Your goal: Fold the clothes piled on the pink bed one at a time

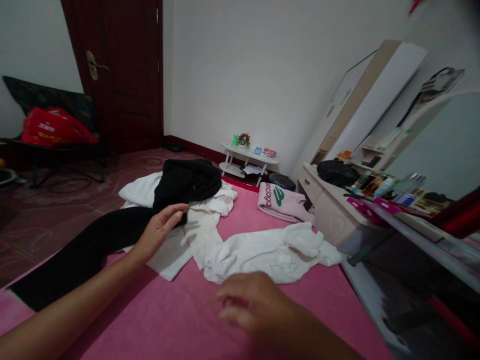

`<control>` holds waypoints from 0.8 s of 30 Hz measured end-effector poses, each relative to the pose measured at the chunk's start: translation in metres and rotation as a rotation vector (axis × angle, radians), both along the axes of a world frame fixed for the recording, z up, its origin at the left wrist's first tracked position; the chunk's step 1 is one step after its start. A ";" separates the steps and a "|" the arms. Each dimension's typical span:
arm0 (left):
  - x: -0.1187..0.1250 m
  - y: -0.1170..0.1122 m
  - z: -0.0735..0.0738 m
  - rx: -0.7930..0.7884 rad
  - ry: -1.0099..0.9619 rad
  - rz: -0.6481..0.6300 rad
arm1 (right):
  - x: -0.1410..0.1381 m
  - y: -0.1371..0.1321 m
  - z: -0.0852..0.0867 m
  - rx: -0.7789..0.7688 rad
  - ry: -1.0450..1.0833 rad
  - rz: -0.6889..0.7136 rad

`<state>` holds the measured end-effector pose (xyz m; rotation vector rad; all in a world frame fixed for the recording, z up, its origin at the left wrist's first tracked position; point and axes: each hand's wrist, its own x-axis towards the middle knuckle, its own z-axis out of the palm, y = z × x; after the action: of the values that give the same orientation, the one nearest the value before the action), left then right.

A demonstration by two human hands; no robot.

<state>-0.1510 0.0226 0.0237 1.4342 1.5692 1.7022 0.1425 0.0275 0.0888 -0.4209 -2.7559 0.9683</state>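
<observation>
My left hand (159, 230) reaches out over a long black garment (93, 240) lying on the pink bed cover (180, 315); its fingers are stretched out and it holds nothing. My right hand (251, 302) hovers low over the cover just in front of a crumpled white garment (270, 252); it is blurred, its fingers curled loosely down with nothing in them. A black top (187, 181) lies on another white garment (142, 191) behind my left hand. A folded pink sweatshirt (281, 201) lies at the far end.
A cream dresser (330, 210) crowded with bottles and a black bag (337, 172) stands at the right of the bed. A small white table (249, 159) stands by the far wall. A dark red door (120, 75) and a chair with a red bag (52, 127) are at the left.
</observation>
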 end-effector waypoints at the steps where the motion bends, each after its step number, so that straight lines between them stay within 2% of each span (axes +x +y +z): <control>1: 0.003 -0.004 0.004 -0.024 0.102 -0.028 | 0.007 0.019 -0.010 0.048 0.049 -0.188; 3: 0.015 -0.011 0.009 -0.041 0.291 -0.110 | 0.025 0.065 -0.030 0.170 0.172 -0.477; 6: 0.043 -0.020 0.010 -0.039 0.528 -0.282 | 0.068 0.128 -0.059 0.383 0.131 -0.702; 8: 0.062 -0.025 0.006 -0.040 0.667 -0.384 | 0.101 0.154 -0.073 0.504 0.008 -0.890; 11: 0.087 -0.027 -0.003 -0.081 0.799 -0.469 | 0.144 0.169 -0.082 0.480 -0.166 -1.076; 14: 0.105 -0.023 -0.008 -0.177 0.847 -0.491 | 0.167 0.167 -0.079 0.379 -0.224 -1.065; 17: 0.119 -0.024 -0.003 -0.202 0.805 -0.554 | 0.174 0.160 -0.070 0.316 -0.237 -1.060; 19: 0.127 -0.032 0.009 -0.174 0.721 -0.674 | 0.174 0.155 -0.061 0.245 -0.236 -1.063; 21: 0.133 -0.048 0.027 -0.173 0.602 -0.819 | 0.173 0.148 -0.047 0.129 -0.230 -1.031; 24: 0.130 -0.076 0.059 -0.306 0.383 -1.008 | 0.165 0.138 -0.014 -0.085 -0.177 -0.958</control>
<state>-0.0214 -0.0538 0.0823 1.9529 0.8884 0.6042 0.3080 0.1652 0.0750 -1.6806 -2.1561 0.7769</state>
